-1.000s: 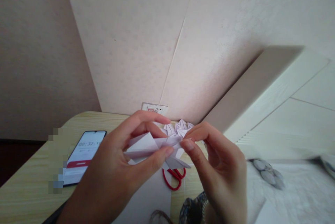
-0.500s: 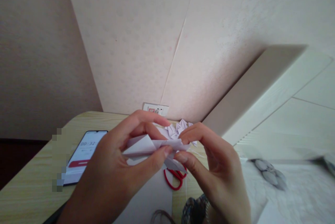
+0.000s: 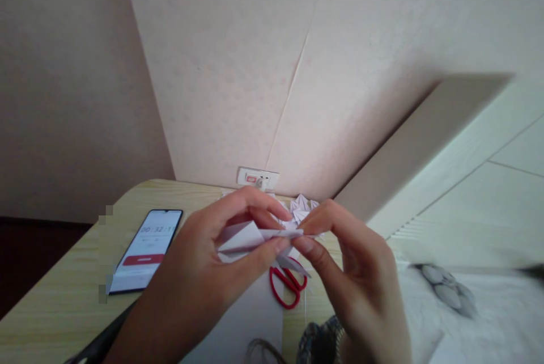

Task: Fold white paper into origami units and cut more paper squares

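A white folded paper piece (image 3: 242,237) with pointed flaps is held up above the table between both hands. My left hand (image 3: 221,256) grips its body, thumb in front and fingers behind. With thumb and index finger my right hand (image 3: 348,262) pinches the narrow right end of the same piece. Below the paper lie scissors (image 3: 284,294) with red handles; their blades are hidden. Several white folded paper pieces (image 3: 301,204) are grouped behind the hands near the wall, partly covered by my fingers.
At the left of the wooden table (image 3: 55,290) lies a phone (image 3: 147,248) showing a running timer. A white sheet (image 3: 250,324) is under my hands. A socket (image 3: 258,178) sits on the wall at the back. To the right are a white panel (image 3: 429,154) and pale bedding (image 3: 501,318).
The right fingertips have shifted along the paper's right end, and that edge now looks flatter and more pinched. The whole view has swung slightly, moving things to the right.
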Demonstrator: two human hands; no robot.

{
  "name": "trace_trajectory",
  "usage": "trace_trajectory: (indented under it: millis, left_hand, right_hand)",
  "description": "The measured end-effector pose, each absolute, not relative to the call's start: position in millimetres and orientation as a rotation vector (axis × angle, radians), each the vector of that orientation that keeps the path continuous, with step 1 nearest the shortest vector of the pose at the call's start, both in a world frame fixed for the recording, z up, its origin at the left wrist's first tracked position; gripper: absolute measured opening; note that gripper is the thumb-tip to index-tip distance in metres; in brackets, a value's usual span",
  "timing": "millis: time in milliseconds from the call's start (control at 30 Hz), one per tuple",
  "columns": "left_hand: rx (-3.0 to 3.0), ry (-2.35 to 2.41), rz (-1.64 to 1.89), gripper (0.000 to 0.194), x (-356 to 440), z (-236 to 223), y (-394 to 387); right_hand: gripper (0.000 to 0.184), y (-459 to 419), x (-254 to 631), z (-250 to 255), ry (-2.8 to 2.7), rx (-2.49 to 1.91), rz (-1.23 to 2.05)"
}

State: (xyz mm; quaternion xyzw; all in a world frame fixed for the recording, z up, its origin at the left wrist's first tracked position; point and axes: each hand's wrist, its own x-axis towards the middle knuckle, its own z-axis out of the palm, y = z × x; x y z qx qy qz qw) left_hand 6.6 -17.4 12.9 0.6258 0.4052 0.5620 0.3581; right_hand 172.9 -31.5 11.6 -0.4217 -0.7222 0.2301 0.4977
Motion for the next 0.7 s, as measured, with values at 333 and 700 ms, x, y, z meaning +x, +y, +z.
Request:
trace_trajectory:
  millis: [333,700]
  left_hand:
    - [1.689,1.035,1.421,0.019,6,12,-13]
    - [1.815,1.140,1.232,0.010,0,3,-12]
  right_hand:
    - [0.020,-24,175,15,-1.784,-1.021,0.543]
    - [0.022,-23,172,14,-1.798,-1.039,0.508]
